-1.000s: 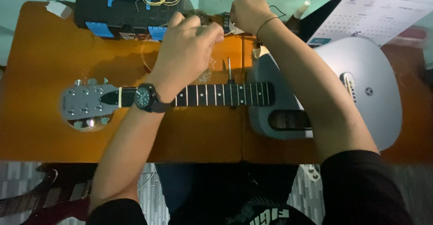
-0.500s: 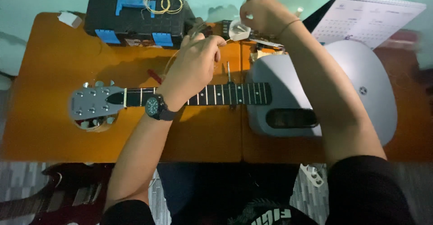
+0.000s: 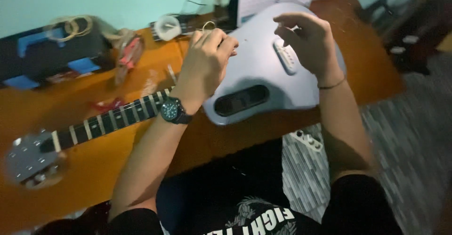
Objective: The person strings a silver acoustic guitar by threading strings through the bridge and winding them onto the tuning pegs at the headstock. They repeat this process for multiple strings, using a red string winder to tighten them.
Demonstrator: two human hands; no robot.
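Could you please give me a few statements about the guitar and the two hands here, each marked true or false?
1. The left hand wears a dark wristwatch. True.
2. The guitar has a red body. False: the body is pale grey-blue.
3. The right hand hovers over the guitar's body. True.
4. The guitar lies on the tiled floor. False: it lies on the orange table.
5. A dark case with blue latches sits at the table's far edge. True.

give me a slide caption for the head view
Both hands, left hand and right hand, raised above a grey guitar.
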